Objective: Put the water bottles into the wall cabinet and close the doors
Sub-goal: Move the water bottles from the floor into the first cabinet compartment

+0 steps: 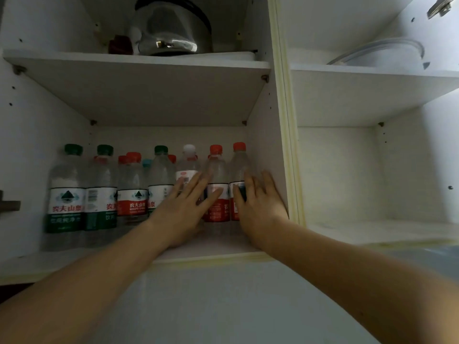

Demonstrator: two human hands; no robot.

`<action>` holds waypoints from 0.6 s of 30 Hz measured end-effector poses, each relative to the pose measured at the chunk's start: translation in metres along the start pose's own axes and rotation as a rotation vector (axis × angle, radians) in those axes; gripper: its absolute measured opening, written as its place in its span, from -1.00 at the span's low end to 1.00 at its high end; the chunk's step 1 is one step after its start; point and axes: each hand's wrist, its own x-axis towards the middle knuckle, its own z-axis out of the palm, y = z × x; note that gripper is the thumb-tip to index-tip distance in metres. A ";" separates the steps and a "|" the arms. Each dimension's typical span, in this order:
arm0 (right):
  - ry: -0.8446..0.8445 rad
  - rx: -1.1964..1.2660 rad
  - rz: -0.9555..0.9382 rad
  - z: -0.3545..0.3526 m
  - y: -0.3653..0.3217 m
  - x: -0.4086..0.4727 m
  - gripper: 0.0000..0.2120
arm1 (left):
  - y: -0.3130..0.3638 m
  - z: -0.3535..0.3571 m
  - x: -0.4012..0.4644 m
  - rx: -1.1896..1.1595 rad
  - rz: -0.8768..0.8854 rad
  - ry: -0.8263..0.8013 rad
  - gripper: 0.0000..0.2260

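Several water bottles stand in rows on the lower shelf (223, 247) of the open wall cabinet. Green-capped bottles (67, 189) are at the left, red-capped ones (131, 192) in the middle and right, and a white-capped bottle (188, 165) between them. My left hand (186, 207) lies with straight fingers against the white-capped bottle and a red-capped bottle (217, 170). My right hand (258, 202) rests flat against the rightmost red-capped bottle (239, 165), next to the cabinet's right wall. Neither hand grips anything. No door is in view.
A steel kettle (171, 28) and a dark red object (120, 44) sit on the upper shelf. The neighbouring cabinet compartment (372, 182) at the right is open, with a clear lidded container (382, 53) on its upper shelf. A metal hinge (439, 7) shows at top right.
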 end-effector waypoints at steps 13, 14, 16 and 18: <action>0.059 0.116 0.031 -0.002 -0.003 -0.004 -0.16 | -0.005 -0.002 -0.006 0.081 0.009 0.010 -0.07; 0.059 0.116 0.035 -0.001 -0.003 -0.003 -0.18 | -0.003 0.000 -0.004 0.097 0.016 0.010 -0.08; 0.060 0.109 0.042 0.000 -0.004 -0.002 -0.20 | -0.001 0.003 -0.001 0.113 0.033 0.012 -0.12; 0.057 0.100 0.043 0.000 -0.004 -0.002 -0.20 | -0.001 0.004 0.000 0.104 0.041 0.020 -0.15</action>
